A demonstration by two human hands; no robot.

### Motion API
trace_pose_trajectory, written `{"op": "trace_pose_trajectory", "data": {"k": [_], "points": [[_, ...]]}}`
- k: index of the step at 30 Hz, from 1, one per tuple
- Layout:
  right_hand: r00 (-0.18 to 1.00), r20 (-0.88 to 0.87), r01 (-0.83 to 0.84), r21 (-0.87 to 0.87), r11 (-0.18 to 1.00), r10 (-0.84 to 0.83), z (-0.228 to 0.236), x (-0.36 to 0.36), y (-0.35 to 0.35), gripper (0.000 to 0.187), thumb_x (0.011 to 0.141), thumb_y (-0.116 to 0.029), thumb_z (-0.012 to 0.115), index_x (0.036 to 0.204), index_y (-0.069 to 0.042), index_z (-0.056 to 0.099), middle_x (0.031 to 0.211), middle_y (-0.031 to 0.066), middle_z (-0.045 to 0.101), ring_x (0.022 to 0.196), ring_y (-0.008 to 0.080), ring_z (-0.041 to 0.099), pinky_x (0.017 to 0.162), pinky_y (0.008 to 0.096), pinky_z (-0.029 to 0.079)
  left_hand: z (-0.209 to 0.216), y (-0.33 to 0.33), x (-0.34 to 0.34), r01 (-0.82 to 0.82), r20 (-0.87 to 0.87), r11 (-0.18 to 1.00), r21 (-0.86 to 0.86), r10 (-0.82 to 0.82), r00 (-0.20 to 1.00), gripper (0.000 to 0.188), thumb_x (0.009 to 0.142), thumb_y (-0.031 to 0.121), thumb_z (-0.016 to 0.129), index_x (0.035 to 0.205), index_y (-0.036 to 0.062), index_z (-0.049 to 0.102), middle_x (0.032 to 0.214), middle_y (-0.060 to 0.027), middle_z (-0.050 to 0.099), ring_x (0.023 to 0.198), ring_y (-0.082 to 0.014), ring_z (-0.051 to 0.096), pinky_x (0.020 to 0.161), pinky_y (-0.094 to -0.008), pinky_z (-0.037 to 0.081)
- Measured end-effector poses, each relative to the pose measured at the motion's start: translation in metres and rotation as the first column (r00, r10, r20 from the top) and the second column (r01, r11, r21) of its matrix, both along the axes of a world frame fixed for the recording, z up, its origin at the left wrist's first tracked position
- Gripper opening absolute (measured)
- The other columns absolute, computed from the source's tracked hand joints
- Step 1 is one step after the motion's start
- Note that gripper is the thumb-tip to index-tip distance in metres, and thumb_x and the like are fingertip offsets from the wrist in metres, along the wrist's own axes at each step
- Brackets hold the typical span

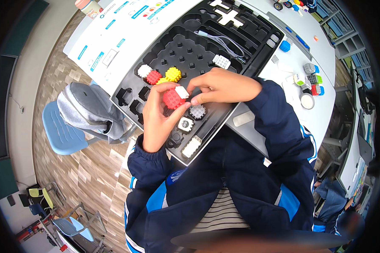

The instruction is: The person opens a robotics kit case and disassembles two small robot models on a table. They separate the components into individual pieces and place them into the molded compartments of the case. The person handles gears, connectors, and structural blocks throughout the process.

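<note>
Over the black compartment tray [185, 44], my left hand [156, 120] is closed round a red cube block [173, 99] with knobbly sides. A smaller white block [181, 92] sits against the red one's upper right. My right hand [219, 86] reaches in from the right, fingers curled, its thumb and fingertips beside the white block; whether they grip it is hard to tell. Just beyond my hands lie yellow [173, 74], red [153, 76] and white [144, 70] blocks in the tray. Nearer me are a grey block [197, 111], a white block with a dark round face [185, 124] and a long white block [192, 146].
A printed sheet [109, 31] lies left of the tray. A coiled grey cable [223, 42] and white cross-shaped pieces [230, 17] rest at its far end. Several loose blocks [311, 79] stand on the table at right. A grey backpack [86, 107] hangs on a blue chair [57, 130].
</note>
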State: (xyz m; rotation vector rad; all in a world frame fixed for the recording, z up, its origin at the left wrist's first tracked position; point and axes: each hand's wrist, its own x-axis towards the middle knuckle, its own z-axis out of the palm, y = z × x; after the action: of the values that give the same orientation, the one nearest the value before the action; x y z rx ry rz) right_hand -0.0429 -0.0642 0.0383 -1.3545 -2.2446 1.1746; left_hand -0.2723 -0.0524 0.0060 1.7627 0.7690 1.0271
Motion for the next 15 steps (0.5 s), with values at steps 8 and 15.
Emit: {"op": "trace_pose_trajectory", "data": {"k": [8,15], "points": [[0.901,-0.411,0.245,0.215,0.946,-0.14,-0.017,-0.029,-0.042,0.038,0.102,-0.037,0.057,0.089,-0.001,0.055,0.067,0.0182,0.06,0.06,0.0361,0.061,0.057,0.0401,0.047,0.016,-0.02,-0.006,0.064,-0.186,0.861,0.504,0.036,0.982,0.058,0.069,0.003,0.089,0.12,0.0002,0.061,0.107,-0.0159,0.064,0.093,-0.0315,0.066,0.078,-0.0366,0.055],[0.796,-0.589,0.202,0.043,0.978,-0.139,-0.025,-0.04,-0.065,0.044,0.105,-0.038,0.049,0.084,0.0,0.054,0.062,0.0128,0.051,0.054,0.0242,0.049,0.054,0.0361,0.041,0.018,-0.045,-0.018,0.102,-0.19,0.931,0.351,-0.036,0.981,0.054,0.071,0.009,0.088,0.118,-0.0008,0.064,0.107,-0.0159,0.066,0.095,-0.0284,0.064,0.084,-0.0364,0.051]]}}
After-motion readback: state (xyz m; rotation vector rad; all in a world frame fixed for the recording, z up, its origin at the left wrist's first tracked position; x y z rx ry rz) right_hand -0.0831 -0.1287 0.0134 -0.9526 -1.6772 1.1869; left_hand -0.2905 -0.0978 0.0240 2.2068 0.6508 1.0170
